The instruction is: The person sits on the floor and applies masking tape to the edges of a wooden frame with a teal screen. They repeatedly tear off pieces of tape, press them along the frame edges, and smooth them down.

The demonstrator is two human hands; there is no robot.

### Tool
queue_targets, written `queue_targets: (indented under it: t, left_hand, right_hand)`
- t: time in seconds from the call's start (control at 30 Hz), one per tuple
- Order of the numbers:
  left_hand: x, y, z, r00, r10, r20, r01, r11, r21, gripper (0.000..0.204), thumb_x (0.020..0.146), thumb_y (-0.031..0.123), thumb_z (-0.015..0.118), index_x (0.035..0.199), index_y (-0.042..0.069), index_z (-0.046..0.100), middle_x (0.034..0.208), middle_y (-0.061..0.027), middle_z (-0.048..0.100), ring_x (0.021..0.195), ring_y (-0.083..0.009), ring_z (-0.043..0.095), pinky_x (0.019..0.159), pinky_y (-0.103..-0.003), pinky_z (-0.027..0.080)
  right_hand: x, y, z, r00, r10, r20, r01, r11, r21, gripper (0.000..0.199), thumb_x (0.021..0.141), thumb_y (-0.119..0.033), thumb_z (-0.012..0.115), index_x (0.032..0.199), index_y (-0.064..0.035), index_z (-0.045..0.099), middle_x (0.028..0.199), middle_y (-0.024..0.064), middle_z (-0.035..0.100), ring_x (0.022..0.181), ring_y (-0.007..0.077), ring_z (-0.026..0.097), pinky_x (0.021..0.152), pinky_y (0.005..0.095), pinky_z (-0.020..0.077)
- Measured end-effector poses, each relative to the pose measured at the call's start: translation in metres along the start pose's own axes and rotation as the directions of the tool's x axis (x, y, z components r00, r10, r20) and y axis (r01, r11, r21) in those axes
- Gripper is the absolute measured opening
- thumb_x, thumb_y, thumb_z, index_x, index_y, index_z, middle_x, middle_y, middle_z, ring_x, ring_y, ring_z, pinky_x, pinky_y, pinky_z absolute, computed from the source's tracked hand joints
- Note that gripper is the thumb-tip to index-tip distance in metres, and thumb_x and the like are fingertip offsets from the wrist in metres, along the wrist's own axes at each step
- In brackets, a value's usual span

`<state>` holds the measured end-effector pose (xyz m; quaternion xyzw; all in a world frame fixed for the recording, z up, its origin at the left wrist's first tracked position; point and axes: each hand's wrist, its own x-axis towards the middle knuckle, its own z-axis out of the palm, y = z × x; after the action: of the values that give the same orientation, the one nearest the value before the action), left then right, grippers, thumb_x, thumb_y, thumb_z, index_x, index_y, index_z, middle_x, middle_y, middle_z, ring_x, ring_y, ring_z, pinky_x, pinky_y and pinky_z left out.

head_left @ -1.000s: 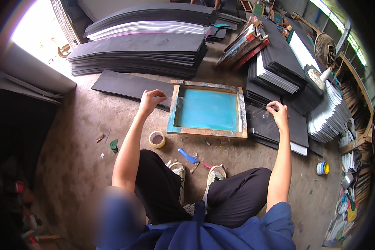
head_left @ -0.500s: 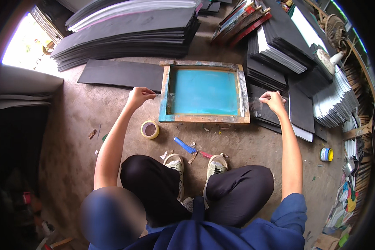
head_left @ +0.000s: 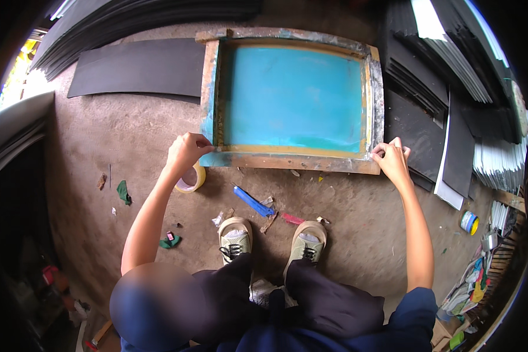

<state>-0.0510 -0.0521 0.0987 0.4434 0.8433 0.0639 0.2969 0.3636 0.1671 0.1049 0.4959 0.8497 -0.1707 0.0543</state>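
The left hand [head_left: 186,151] was closed on the near left corner of the wooden screen frame [head_left: 293,161], fingers curled over its edge. The right hand [head_left: 391,158] pinched the near right corner of the same frame, fingertips pressed together at the wood; whether they also held a strip of tape there was hard to make out. The frame lay flat on the concrete floor [head_left: 129,135] at twelve o'clock from the person, its turquoise mesh [head_left: 293,97] facing up inside the paint-stained border.

Just under the left hand, at about seven o'clock from it, a roll of clear tape [head_left: 190,180] rested on the floor, partly hidden by the wrist. Between the frame and the two pale sneakers [head_left: 271,240] lay a blue tool [head_left: 253,201], a red scrap [head_left: 292,219] and small bits of litter. A green rag [head_left: 123,191] sat at nine o'clock from the feet.

A single black sheet [head_left: 141,67] lay flat at ten o'clock, just left of the frame. Stacks of black sheets [head_left: 434,76] crowded the two o'clock side, one sheet running under the frame's right edge. A small blue-and-yellow tin [head_left: 469,222] stood at four o'clock; its contents could not be seen.
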Motion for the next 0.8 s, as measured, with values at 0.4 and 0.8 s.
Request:
queue_targets:
  t: [0.4, 0.8]
  left_hand:
    - [0.012, -0.001, 0.014, 0.978, 0.176, -0.115, -0.148, 0.964, 0.22, 0.011, 0.069, 0.021, 0.07, 0.074, 0.011, 0.067, 0.073, -0.0032, 0.055, 0.079, -0.0194, 0.053, 0.068, -0.033, 0.048]
    - [0.022, 0.011, 0.021, 0.967, 0.251, -0.047, -0.224, 0.924, 0.31, 0.007, 0.067, 0.013, 0.068, 0.072, 0.008, 0.066, 0.081, -0.0055, 0.057, 0.089, -0.0225, 0.052, 0.071, -0.036, 0.049]
  right_hand:
    - [0.005, -0.01, 0.022, 0.986, -0.127, -0.11, 0.103, 0.975, -0.197, 0.01, 0.066, -0.013, 0.072, 0.071, -0.0077, 0.065, 0.092, 0.0034, 0.046, 0.098, 0.0214, 0.041, 0.089, 0.0449, 0.0267]
    - [0.014, -0.011, 0.033, 0.989, -0.141, -0.055, 0.119, 0.949, -0.293, 0.011, 0.067, -0.017, 0.072, 0.072, -0.009, 0.067, 0.097, 0.0054, 0.046, 0.102, 0.0226, 0.039, 0.091, 0.0491, 0.0273]
